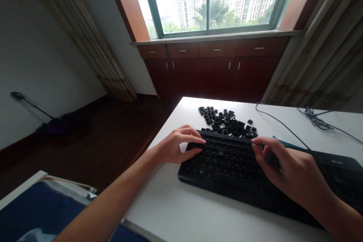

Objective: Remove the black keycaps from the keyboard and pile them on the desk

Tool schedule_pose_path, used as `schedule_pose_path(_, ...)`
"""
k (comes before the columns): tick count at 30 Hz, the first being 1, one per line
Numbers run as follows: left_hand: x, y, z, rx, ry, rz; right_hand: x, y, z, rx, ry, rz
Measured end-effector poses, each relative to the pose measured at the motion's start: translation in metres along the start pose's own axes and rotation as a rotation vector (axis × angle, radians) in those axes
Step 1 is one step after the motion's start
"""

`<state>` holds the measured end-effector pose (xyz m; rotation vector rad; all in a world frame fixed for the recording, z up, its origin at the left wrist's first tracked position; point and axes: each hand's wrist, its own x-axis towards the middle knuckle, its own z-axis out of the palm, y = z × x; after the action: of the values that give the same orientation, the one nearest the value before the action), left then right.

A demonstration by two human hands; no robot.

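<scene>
A black keyboard [227, 159] lies slanted on the white table, with many of its keycaps off and bare sockets showing. At its upper left corner rests my left hand [181, 144], thumb and index finger apart and no object between them. My right hand [286, 162] hovers over the right part of the keys, thumb and index tips pinched near the top edge. Whatever lies between those tips is too small to make out. A dark ridged shape [271, 159] shows within the curl of its fingers. Behind the keyboard sits a pile of loose black keycaps [224, 119].
The white table [167, 204] has its left edge beside my left forearm. A black cable [314, 117] lies coiled at the back right. Something thin and blue [286, 143] sticks out behind the keyboard. A blue zippered item [42, 208] is at lower left.
</scene>
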<state>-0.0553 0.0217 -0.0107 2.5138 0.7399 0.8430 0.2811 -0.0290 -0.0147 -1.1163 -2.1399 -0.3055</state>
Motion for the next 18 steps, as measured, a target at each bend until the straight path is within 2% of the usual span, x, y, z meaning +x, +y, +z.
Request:
schedule_pose_path(5,0.0004,-0.0035,-0.0011,-0.028,0.03,-0.019,0.0014,-0.0028,-0.0014,0.012,-0.01,-0.012)
schedule_pose_path(18,-0.0031,-0.0098,-0.0019,-0.06,0.0,-0.001,0.0009,-0.0032,-0.0022,0.025,-0.058,-0.027)
